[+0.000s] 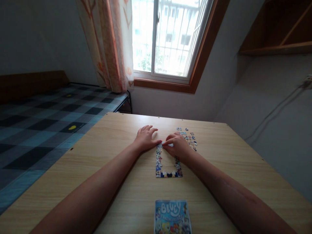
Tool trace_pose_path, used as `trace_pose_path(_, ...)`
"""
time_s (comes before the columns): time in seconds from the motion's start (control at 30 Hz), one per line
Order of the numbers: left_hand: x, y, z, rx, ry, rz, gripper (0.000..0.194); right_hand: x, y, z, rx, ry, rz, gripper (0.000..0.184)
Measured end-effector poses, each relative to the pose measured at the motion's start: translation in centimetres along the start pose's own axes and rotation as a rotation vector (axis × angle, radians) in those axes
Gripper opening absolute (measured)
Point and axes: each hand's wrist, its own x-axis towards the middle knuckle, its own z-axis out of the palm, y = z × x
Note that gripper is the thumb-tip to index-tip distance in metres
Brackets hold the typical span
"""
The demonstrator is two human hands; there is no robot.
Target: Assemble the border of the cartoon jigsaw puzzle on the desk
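On the wooden table lies a partly joined jigsaw puzzle (158, 164), a rectangular border of small pieces around bare wood. My left hand (146, 137) rests at its far left corner, fingers spread, the thumb touching the edge there. Over the far side of the border is my right hand (177, 146), thumb and forefinger pinched together at the top left corner. Whatever sits between those fingertips is too small or hidden to make out. Loose puzzle pieces (192, 138) lie scattered just beyond and right of my right hand, which partly covers them.
A blue Bluey puzzle box (172, 216) lies near me on the table (131, 198). Left of the table is a bed with a checked cover (48, 130). A window (170, 42) with a curtain (112, 48) is ahead, and a wooden shelf (280, 47) hangs at upper right.
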Motion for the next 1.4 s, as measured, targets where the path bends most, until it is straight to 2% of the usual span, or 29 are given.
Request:
trace_pose_path(0.4, -0.1, 0.2, -0.4, 0.022, -0.016, -0.008, 0.068, -0.6, -0.5, -0.3, -0.017, 0.017, -0.045, 0.012)
trace_pose_path(0.53, -0.1, 0.2, -0.4, 0.020, -0.015, -0.005, 0.069, -0.6, 0.1, -1.4, -0.007, 0.101, -0.045, 0.021)
trace_pose_path(0.63, 0.0, 0.1, -0.3, 0.026, -0.009, 0.002, 0.068, -0.5, 0.7, -2.2, -0.029, 0.152, -0.029, 0.020)
trace_pose_path(0.83, 0.2, -0.2, -0.3, -0.006, -0.017, 0.033, 0.062, -1.0, 0.9, -1.9, -0.024, 0.039, -0.121, 0.016)
trace_pose_path(1.1, -0.7, 2.0, -0.3, 0.059, -0.117, 0.014, 0.068, -1.1, 0.7, -1.5, -0.002, 0.031, -0.157, 0.016)
trace_pose_path(1.4, -0.3, 2.3, -0.7, 0.092, -0.181, -0.012, 0.072, -1.0, 0.2, -2.1, -0.030, 0.004, -0.146, 0.016)
